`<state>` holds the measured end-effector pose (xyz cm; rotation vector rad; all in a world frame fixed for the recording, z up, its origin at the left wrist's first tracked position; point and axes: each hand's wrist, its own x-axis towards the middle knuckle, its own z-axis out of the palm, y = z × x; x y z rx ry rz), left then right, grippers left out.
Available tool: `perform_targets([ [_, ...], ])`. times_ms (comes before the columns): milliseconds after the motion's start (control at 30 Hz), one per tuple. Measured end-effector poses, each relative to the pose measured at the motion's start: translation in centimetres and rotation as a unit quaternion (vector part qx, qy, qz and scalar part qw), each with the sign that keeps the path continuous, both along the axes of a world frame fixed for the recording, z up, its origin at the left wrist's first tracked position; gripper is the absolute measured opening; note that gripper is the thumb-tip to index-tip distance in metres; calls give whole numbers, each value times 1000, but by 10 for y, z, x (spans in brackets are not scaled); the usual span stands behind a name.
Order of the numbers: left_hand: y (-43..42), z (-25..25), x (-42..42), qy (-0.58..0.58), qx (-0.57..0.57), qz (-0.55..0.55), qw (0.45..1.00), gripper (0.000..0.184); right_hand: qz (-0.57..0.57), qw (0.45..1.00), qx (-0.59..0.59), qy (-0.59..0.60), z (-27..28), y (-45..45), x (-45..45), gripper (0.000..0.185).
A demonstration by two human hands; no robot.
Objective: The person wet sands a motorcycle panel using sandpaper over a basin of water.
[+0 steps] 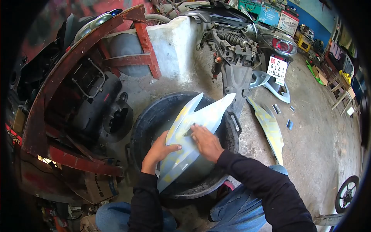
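Note:
A pale blue-white panel with yellowish patches (pixel 206 118) is held tilted over a round black tub (pixel 145 116) that has greyish water in it. My left hand (pixel 159 151) grips the panel's left edge, thumb on its face. On the middle of the panel my right hand (pixel 206 142) presses a small dark piece (pixel 189 132) under its fingertips. The piece is mostly covered by the fingers, so what it is made of cannot be told.
A similar patched panel (pixel 269 125) lies on the floor at the right, near small blue packets (pixel 289 124). Behind the tub stands a partly stripped motorcycle (pixel 235 46). A red frame (pixel 83 164) and a black compressor tank (pixel 98 98) are at the left. A wheel (pixel 346 194) is at lower right.

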<state>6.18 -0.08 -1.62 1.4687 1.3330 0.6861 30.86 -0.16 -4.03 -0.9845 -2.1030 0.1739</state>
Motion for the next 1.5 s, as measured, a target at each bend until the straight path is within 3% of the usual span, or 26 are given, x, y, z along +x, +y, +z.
perform_targets([
  [133,-5,0,-1,4,-4,4,1000,81,-58,998,-32,-3,-2,15,2,24],
  [267,-2,-2,-2,7,15,4,1000,80,28,999,-16,-23,0,2,-3,30],
  [367,-7,14,6,32,18,11,999,79,-89,995,-47,10,4,31,0,26],
  [500,-6,17,5,64,50,2,997,77,65,997,-29,-8,3,-1,-17,24],
  [667,-7,4,0,-3,26,4,1000,78,-21,1000,-12,0,0,18,-24,25],
  [733,-7,12,0,24,50,-3,998,79,99,994,-24,-50,7,-2,-28,30],
  [900,-11,5,-1,39,57,5,998,79,-5,999,8,-42,16,26,-22,33],
  [933,-10,8,-2,37,72,-8,997,80,-3,999,8,-43,14,17,-22,33],
  [1000,-8,15,1,32,91,-21,995,80,115,990,30,-74,13,7,-19,35],
  [1067,-10,19,5,41,71,-6,997,80,86,995,-41,-18,11,35,-8,29],
  [1133,-13,24,7,54,71,-5,996,81,21,997,41,-62,12,45,-7,28],
  [1200,-12,23,4,70,73,-5,995,81,129,984,88,-91,-7,22,-15,27],
  [1233,-11,18,1,63,89,-1,994,81,145,979,68,-123,12,1,-19,24],
  [1333,-10,17,5,52,87,1,995,82,34,996,64,-51,6,43,-14,19],
  [1367,-13,20,5,52,71,4,996,82,21,994,62,-84,15,50,-6,18],
  [1467,-9,13,0,40,85,-13,995,81,78,989,107,-65,-3,19,-20,24],
  [1500,-6,15,1,41,88,-16,995,81,106,989,46,-87,12,4,-23,22],
])
